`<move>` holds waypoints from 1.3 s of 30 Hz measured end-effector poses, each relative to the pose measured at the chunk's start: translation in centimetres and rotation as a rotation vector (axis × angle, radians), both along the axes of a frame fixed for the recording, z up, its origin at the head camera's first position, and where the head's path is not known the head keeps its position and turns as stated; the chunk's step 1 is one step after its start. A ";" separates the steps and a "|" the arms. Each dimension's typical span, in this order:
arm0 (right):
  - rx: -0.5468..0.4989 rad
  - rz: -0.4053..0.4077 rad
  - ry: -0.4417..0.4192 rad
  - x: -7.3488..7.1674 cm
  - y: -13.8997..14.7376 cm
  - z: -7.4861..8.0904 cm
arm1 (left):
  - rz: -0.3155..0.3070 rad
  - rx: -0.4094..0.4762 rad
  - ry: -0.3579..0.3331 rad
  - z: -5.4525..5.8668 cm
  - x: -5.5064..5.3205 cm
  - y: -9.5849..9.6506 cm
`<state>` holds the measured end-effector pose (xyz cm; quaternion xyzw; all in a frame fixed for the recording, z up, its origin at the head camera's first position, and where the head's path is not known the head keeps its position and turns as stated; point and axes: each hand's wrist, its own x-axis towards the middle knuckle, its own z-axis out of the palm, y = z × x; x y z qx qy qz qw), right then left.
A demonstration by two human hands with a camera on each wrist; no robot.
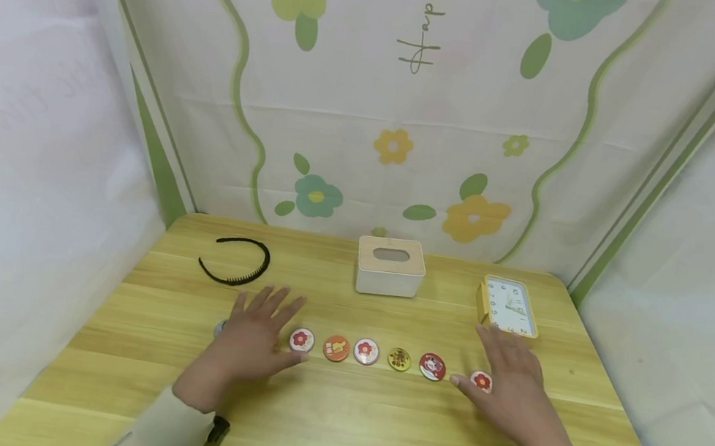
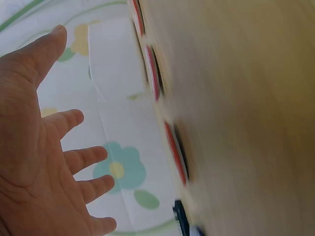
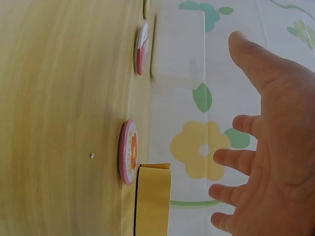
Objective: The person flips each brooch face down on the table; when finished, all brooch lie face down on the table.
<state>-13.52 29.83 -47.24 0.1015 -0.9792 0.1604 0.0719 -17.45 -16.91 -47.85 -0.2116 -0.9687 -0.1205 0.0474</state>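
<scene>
A row of several round badges crosses the middle of the table. From left to right they include a flower badge [image 1: 301,339], an orange badge [image 1: 336,348], another flower badge [image 1: 366,351], a yellow badge [image 1: 399,359] and a red badge [image 1: 432,366]. My left hand [image 1: 249,343] is held above the row's left end, fingers spread; it partly hides a bluish round thing [image 1: 220,327]. Over the right end, my right hand [image 1: 514,388] hovers with fingers straight, partly covering a red-flower badge [image 3: 129,152]. Both palms hold nothing.
A black headband [image 1: 266,260] lies at the back left. The white tissue box [image 1: 388,283] with a wooden lid stands at the back middle. A yellow-framed clock [image 1: 512,307] is just beyond my right fingers. Patterned cloth walls [image 1: 347,82] enclose the table's back and sides.
</scene>
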 end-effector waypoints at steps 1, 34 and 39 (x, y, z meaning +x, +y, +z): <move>-0.013 0.009 0.000 0.0 0.0 0.0 | -0.011 0.007 -0.013 0.0 -0.1 0.4; -0.204 -0.013 -0.097 0.4 1.4 -0.2 | -0.197 0.288 -0.158 -0.4 -1.0 12.6; -0.207 -0.020 -0.109 0.2 1.6 -0.5 | -0.245 0.289 -0.126 -0.1 -1.2 14.0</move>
